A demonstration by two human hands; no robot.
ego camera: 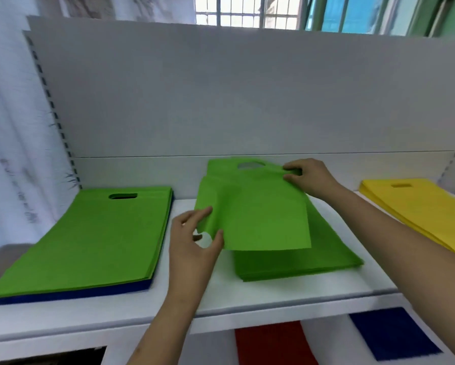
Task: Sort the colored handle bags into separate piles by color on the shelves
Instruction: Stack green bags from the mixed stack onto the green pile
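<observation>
So from the head cam: both hands were on one flat green non-woven handle bag [258, 209], lifted a bit over the middle green pile [313, 256] on the white shelf [273, 293]. The left hand [192, 243] had its grip pinching the bag's near-left corner between thumb and fingers, and that corner was curling up. The right hand [308, 177] had its grip closed on the bag's far-right top edge, right beside the cut-out handle hole.

Off to the left sat another green stack [89, 238] with dark blue bags [71, 295] peeking out underneath. A yellow bag pile [418, 214] lay at the far right. On the shelf below, a red bag [271, 343] and a blue bag [389, 333] lay side by side, apart.
</observation>
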